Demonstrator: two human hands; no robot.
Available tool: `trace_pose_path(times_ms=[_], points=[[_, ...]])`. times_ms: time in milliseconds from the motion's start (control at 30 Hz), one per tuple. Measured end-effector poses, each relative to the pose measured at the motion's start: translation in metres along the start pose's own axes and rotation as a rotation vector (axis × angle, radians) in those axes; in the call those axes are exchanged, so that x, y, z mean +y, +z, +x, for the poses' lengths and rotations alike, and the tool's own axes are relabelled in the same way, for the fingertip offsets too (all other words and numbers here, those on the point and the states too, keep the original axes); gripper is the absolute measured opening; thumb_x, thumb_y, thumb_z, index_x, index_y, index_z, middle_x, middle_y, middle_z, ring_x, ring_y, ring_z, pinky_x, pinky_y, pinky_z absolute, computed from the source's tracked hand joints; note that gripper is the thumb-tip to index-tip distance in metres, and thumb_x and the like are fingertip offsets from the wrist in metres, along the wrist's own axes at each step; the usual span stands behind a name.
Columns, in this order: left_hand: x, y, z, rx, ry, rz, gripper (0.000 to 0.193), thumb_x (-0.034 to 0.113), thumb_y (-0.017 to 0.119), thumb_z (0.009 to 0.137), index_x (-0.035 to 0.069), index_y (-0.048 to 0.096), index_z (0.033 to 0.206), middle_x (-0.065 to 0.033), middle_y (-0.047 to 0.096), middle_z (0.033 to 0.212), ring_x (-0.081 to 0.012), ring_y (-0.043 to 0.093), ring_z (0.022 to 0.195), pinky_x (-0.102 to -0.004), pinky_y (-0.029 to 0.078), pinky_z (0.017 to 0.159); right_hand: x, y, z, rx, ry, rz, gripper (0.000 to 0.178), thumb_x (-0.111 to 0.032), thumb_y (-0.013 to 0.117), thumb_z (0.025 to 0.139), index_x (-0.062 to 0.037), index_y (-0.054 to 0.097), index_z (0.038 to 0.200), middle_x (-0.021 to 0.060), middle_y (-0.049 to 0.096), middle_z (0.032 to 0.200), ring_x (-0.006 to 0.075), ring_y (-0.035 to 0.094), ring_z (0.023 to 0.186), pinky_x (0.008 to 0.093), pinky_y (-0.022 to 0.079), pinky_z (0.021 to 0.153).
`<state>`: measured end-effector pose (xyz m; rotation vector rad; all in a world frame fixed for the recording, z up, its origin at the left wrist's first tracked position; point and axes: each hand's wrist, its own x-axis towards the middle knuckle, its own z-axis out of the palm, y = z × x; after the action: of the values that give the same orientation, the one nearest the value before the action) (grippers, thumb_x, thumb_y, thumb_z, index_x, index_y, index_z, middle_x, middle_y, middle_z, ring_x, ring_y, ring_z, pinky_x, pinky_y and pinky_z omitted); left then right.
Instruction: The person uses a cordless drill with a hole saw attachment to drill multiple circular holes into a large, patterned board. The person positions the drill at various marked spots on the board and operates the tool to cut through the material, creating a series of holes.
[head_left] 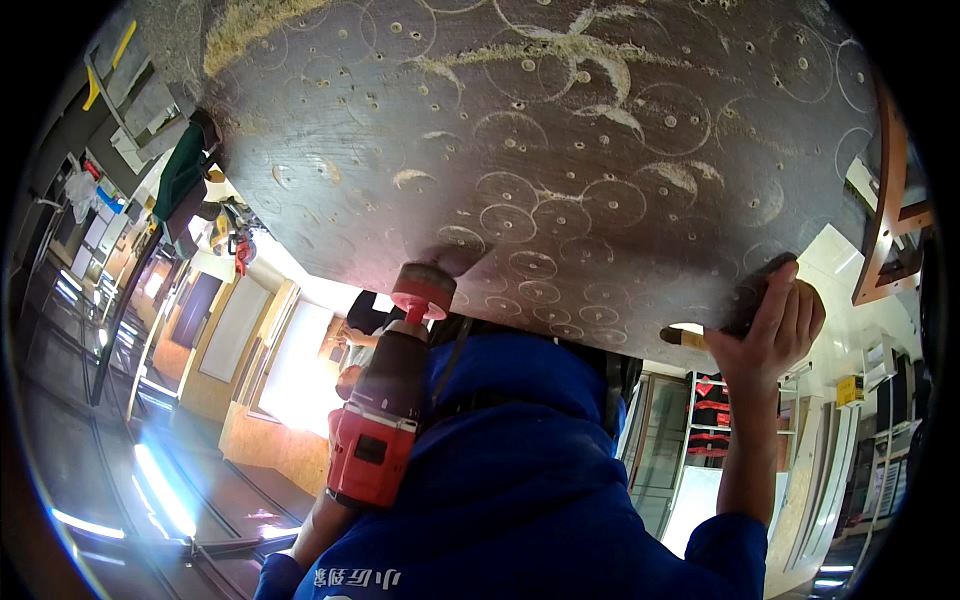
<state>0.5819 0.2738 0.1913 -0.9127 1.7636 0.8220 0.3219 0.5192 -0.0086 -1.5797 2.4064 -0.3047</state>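
Note:
My left hand (347,383) is wrapped round the grip of a red and black cordless drill (376,440), and the drill's body hides most of it. A red hole saw (424,290) is fitted in the chuck, its rim at or close to the face of a large dark board (560,130). I cannot tell whether it touches. Ring-shaped cuts, small holes and sawdust cover the board. At the board's right end my right hand (765,330) is closed over the edge, beside an oblong cut-out (685,335). Dark shadow hides what lies under its fingertips.
A brown wooden frame (884,205) stands close to the board's right side. Left of the board are a dark green piece of equipment (183,172) and a red tool (243,252). Shelving with red and black items (710,415) and a yellow box (850,390) are farther off.

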Motion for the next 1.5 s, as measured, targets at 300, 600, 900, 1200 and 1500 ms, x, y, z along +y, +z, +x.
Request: trace_pose_path(times_ms=[300,600,900,1200,1500], points=[[-0.015,-0.001,-0.010,0.004,-0.070,-0.232,0.033,0.011,0.061,0.076,0.008,0.066,0.108,-0.0150,0.065,0.100,-0.0303,0.063,0.093,-0.0398,0.051,0.077,0.002,0.000,-0.002,-0.015,-0.017,-0.020,0.071,-0.030,0.059,0.081,0.0029,0.037,0.141,0.0132,0.062,0.096,0.0289,0.061,0.085,0.0472,0.043,0.085],[-0.021,0.005,-0.001,0.021,-0.104,-0.348,0.032,0.011,0.061,0.076,0.008,0.066,0.107,-0.0146,0.065,0.099,-0.0297,0.064,0.091,-0.0392,0.051,0.076,0.002,0.002,-0.003,0.000,-0.031,-0.053,0.075,-0.043,0.059,0.087,0.0023,0.036,0.142,0.0122,0.061,0.094,0.0284,0.060,0.084,0.0458,0.043,0.084],[-0.016,0.007,-0.005,-0.015,-0.153,-0.387,0.031,0.011,0.062,0.076,0.007,0.066,0.106,-0.0142,0.065,0.097,-0.0291,0.064,0.089,-0.0386,0.051,0.074,0.001,0.004,-0.002,0.017,-0.010,-0.066,0.081,-0.048,0.062,0.084,0.0005,0.035,0.143,0.0128,0.060,0.093,0.0289,0.061,0.084,0.0462,0.043,0.083],[-0.013,0.012,-0.012,-0.018,-0.185,-0.418,0.031,0.012,0.063,0.076,0.007,0.066,0.106,-0.0138,0.066,0.095,-0.0285,0.064,0.087,-0.0380,0.051,0.073,0.005,0.006,-0.007,0.019,-0.027,-0.066,0.084,-0.056,0.060,0.084,-0.0005,0.036,0.143,0.0137,0.060,0.093,0.0299,0.061,0.087,0.0468,0.043,0.083],[-0.015,0.012,-0.011,-0.024,-0.199,-0.428,0.030,0.012,0.064,0.076,0.007,0.066,0.105,-0.0135,0.066,0.093,-0.0278,0.065,0.085,-0.0374,0.051,0.072,0.005,0.007,-0.011,0.004,-0.024,-0.074,0.087,-0.062,0.055,0.086,-0.0003,0.035,0.144,0.0154,0.060,0.096,0.0306,0.061,0.090,0.0474,0.042,0.085]])
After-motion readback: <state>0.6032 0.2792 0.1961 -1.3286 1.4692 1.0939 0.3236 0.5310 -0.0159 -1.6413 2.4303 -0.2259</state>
